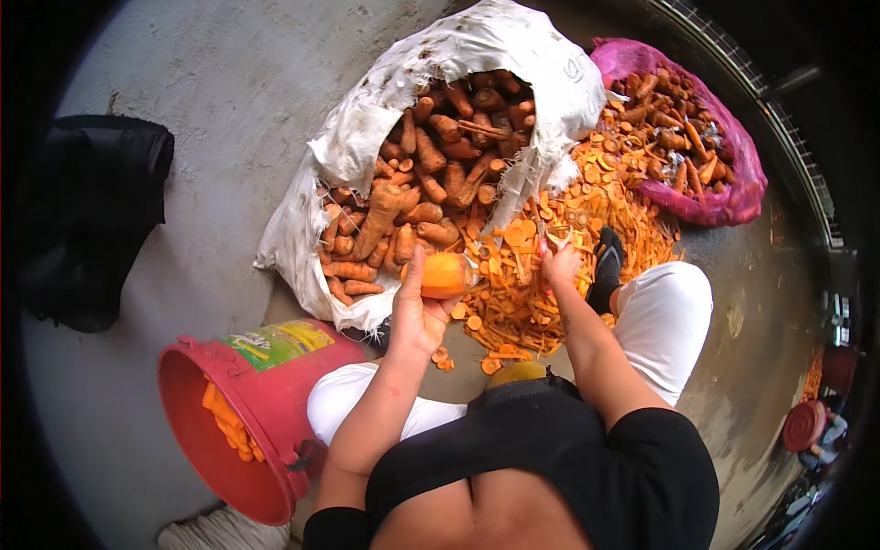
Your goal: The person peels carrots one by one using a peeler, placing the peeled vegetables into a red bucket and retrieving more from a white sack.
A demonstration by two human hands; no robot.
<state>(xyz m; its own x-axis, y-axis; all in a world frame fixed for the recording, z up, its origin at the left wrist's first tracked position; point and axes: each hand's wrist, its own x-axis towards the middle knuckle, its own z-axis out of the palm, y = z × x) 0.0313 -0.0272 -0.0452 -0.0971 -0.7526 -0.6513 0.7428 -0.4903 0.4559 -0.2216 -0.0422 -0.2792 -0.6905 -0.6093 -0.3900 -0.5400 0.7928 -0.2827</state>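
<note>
Peeling at floor level, as seen from beside the seated person: the left hand (417,316) has its fingers clamped round a peeled carrot (444,274), held level above the knees and just before the open white sack (477,46) of unpeeled carrots (417,183); the right hand (559,266) is closed on a thin tool (543,246), its kind too small to tell, near the carrot's free end but not touching it; strokes are probably best led away from the holding thumb, with the carrot turned slightly between them, so that parings drop on the heap of peelings (522,302); a red bucket (275,367) by the left knee holds peeled pieces (225,426); a pink mesh sack (724,202) lies beyond the heap; the floor (183,137) is bare grey concrete, with a black bag (92,211) well apart at left
</note>
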